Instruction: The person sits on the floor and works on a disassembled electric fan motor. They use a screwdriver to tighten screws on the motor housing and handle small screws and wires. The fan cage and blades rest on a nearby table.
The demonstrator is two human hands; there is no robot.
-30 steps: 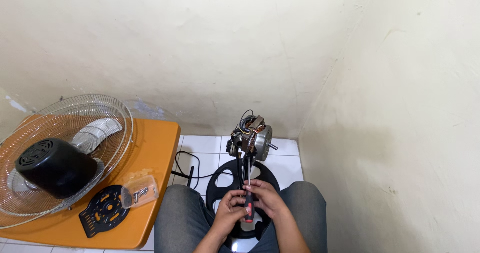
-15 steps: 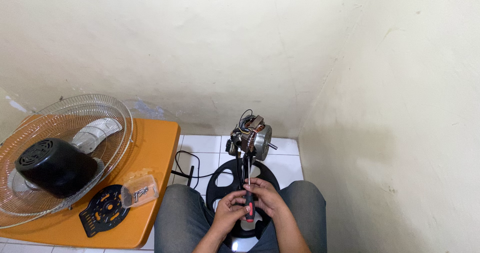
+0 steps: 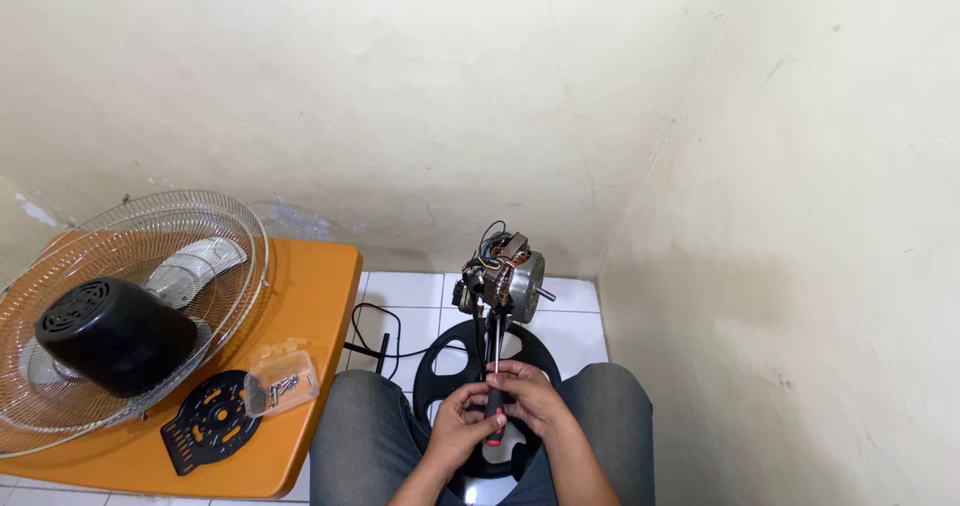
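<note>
Far left, on the orange worktop (image 3: 310,296): wire fan guard (image 3: 215,231) lying flat, black motor cover (image 3: 115,334) resting inside it, pale fan blade (image 3: 195,264) showing through the wires. Near the front edge, a black perforated plate (image 3: 208,432), and just beside it a small clear plastic tub (image 3: 282,383) with screws inside.

Between worktop and knees, a black cable (image 3: 385,328) trailing over the white floor tiles.

At centre, above the lap in grey trousers: left hand (image 3: 462,428) curled, fingers (image 3: 478,399) wrapped around the lower part of a screwdriver (image 3: 494,391). Red-and-black handle pinched between both sets of fingers, metal shaft rising straight up out of them toward the bare fan motor (image 3: 508,278). Tip hidden against the stand just below the motor. Black round base (image 3: 450,361) standing on the floor behind the hands.

Right hand (image 3: 535,406) closed over the handle from the other side, fingers (image 3: 512,374) touching the left ones, thumb on top.

Further right, only plain cream wall.
</note>
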